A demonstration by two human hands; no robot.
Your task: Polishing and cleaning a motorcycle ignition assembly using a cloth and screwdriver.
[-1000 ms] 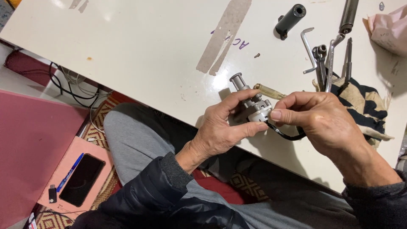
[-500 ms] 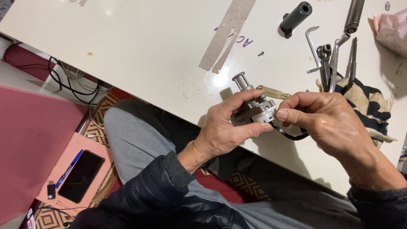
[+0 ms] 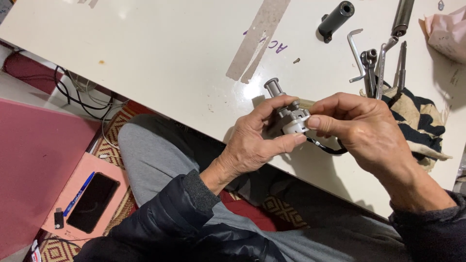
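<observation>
Nearest the camera: dark padded sleeves and grey trousers, person seated at the table's near edge. Left hand [image 3: 252, 145] is clenched around a small grey metal part [image 3: 291, 116], thumb below, fingers curled over the top, holding it just above the white table [image 3: 160, 58], apparently so the stub end [image 3: 273, 87] points up and away and stays reachable. Right hand [image 3: 364, 131] meets it from the other side, thumb and forefinger pinched on the part's lighter round end, seemingly to steady or turn it; a black cable [image 3: 327, 148] loops out underneath between the two hands. Down on the floor at left, a dark phone [image 3: 92, 203] and blue pen [image 3: 77, 194] lie on a pink board. Just beyond the right hand, a striped cloth [image 3: 417, 121] lies under loose tools: hex key [image 3: 356, 51], wrenches [image 3: 376, 68]. Further back, a black cylinder [image 3: 336, 18], a dark rod [image 3: 403, 17], a pink rag [image 3: 446, 31] at the corner. Brown tape marks [image 3: 259, 36] run across the tabletop.
</observation>
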